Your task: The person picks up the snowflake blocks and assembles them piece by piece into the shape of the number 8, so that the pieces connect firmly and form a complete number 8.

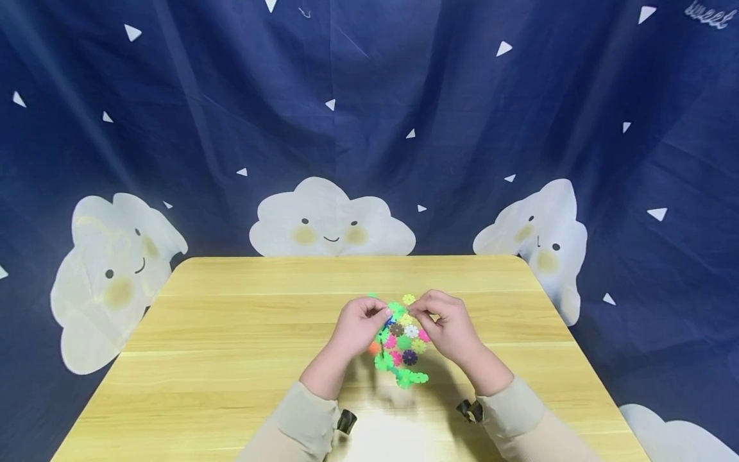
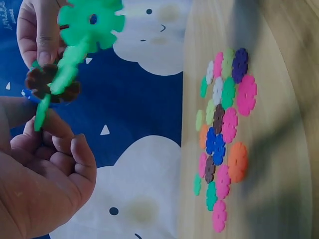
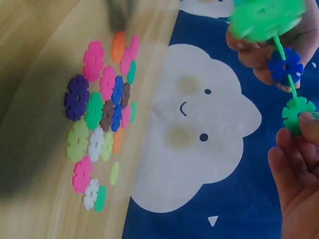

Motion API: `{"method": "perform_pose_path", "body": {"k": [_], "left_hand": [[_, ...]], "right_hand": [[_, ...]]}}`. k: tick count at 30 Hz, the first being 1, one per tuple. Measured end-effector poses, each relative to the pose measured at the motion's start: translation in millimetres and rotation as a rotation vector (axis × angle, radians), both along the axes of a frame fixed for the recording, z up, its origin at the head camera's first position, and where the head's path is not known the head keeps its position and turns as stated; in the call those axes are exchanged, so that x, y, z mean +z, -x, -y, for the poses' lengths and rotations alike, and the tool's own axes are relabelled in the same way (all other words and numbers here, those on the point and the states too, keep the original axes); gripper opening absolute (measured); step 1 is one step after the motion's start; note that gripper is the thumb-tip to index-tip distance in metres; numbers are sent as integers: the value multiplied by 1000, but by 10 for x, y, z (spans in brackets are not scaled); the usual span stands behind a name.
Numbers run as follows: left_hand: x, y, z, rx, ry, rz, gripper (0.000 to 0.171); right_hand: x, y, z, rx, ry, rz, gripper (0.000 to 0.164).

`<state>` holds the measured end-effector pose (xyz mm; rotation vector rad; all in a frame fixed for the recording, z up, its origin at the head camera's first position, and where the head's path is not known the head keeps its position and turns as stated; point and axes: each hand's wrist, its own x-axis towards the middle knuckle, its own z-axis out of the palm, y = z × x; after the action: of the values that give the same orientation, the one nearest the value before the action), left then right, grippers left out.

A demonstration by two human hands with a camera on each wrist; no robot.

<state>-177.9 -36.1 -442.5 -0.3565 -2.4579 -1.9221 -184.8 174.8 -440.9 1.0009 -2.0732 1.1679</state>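
Both hands are raised over the table and meet at a joined chain of plastic snowflake discs, mostly green (image 1: 383,360). The left hand (image 2: 45,184) pinches the chain near a brown disc (image 2: 35,82) and a green disc seen edge-on. A blue disc (image 3: 285,66) sits in the same chain, with a large green disc (image 3: 266,17) near the camera. On the other side, the right hand (image 3: 294,174) pinches a green disc (image 3: 294,110) at the chain's end between thumb and fingers. In the head view, the left hand (image 1: 359,324) and right hand (image 1: 449,324) are slightly apart.
Loose snowflake discs in several colours lie flat on the wooden table (image 1: 231,333) below the hands, among them a purple disc (image 2: 240,64) and an orange disc (image 2: 238,162). Behind the table hangs a dark blue curtain (image 1: 369,77) with clouds.
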Motion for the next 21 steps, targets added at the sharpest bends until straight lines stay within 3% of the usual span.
{"method": "perform_pose_path", "body": {"k": [7, 11, 14, 17, 21], "left_hand": [[-45, 15, -26, -72, 57, -58, 12], [-46, 12, -15, -82, 70, -42, 13], [-34, 14, 5, -68, 72, -29, 13], [-29, 16, 23, -49, 63, -15, 12], [-33, 15, 36, -41, 43, -11, 10]], "right_hand": [[-42, -26, 12, 52, 5, 27, 24], [-69, -13, -43, 9, 1, 85, 22], [-98, 47, -129, -127, -34, 188, 15], [-193, 143, -240, -312, -107, 374, 9], [-402, 265, -367, -458, -268, 646, 21]]}}
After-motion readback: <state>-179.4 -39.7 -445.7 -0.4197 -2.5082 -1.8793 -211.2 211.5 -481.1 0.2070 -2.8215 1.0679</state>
